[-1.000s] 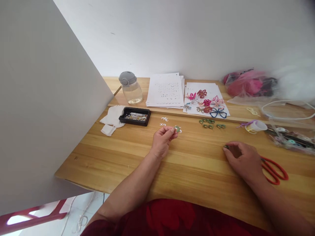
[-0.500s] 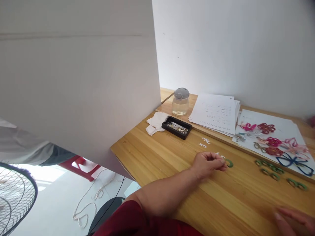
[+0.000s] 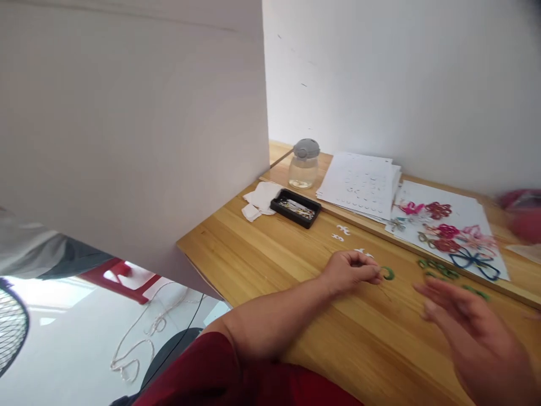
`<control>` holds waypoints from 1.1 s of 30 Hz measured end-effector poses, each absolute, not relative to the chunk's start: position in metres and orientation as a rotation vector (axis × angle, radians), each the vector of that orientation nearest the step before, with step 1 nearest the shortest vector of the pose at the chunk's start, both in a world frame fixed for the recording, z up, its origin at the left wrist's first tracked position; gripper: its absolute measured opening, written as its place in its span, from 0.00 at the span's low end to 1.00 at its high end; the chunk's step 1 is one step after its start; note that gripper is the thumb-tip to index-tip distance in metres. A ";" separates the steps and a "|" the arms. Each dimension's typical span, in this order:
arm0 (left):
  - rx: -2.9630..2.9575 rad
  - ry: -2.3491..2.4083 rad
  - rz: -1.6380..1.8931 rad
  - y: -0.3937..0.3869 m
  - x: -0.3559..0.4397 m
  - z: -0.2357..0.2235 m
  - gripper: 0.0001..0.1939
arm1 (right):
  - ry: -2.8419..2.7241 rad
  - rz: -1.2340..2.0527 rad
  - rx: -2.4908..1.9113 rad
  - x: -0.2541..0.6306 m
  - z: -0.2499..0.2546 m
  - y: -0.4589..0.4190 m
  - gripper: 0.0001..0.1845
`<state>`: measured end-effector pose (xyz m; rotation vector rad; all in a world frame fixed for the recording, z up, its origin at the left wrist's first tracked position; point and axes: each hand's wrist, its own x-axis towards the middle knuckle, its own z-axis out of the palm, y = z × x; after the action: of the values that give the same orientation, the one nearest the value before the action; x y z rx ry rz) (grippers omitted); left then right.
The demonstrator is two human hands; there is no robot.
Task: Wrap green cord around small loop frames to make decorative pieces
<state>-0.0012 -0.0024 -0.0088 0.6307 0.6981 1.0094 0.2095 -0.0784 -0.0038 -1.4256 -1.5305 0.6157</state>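
My left hand (image 3: 351, 272) is closed in a pinch above the wooden table, gripping a small green crescent-shaped piece (image 3: 389, 273) that sticks out past the fingertips. A faint thin strand seems to hang below it. To the right, my right hand (image 3: 482, 338) is raised, slightly blurred, its fingers stretched and thumb apart, with nothing visible in it. Just behind that hand lie green looped pieces (image 3: 437, 268), partly covered by it. Small white crescent cutouts (image 3: 343, 230) rest beyond my left hand.
A black tray (image 3: 296, 208) of small bits stands by white tissues (image 3: 262, 197) and a grey-lidded jar (image 3: 303, 164). Behind are stacked papers (image 3: 357, 183) and a white sheet with coloured flower pieces (image 3: 439, 210). A grey partition (image 3: 169, 124) bounds the left; at far right is a blurred pinkish object.
My right hand has come up from the lower right corner towards my left hand. The left still pinches the green crescent piece. The whole view has shifted slightly.
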 end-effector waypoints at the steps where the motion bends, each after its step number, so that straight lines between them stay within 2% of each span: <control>1: 0.638 0.701 1.024 -0.003 -0.003 -0.007 0.33 | -1.391 0.744 -1.431 0.198 0.006 -0.072 0.20; 3: 0.667 0.704 1.045 -0.003 -0.006 -0.004 0.33 | -1.305 0.953 -1.323 0.176 0.018 -0.056 0.22; 7: 0.695 0.726 1.093 -0.001 -0.010 -0.001 0.31 | -1.339 1.082 -1.252 0.147 0.011 -0.036 0.26; 12: 0.713 0.778 1.133 0.001 -0.009 -0.004 0.29 | -1.298 1.062 -1.236 0.144 -0.006 -0.032 0.24; 18: 0.785 0.760 1.134 -0.003 -0.005 -0.010 0.30 | -1.087 1.130 -1.166 0.145 0.006 -0.035 0.23; 33: 0.779 0.773 1.115 -0.011 -0.004 -0.011 0.26 | -1.160 1.061 -1.130 0.125 0.003 -0.046 0.20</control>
<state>-0.0042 -0.0108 -0.0111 0.7787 0.7734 1.1151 0.1252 -0.0465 0.0034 -1.1297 -1.1602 1.0612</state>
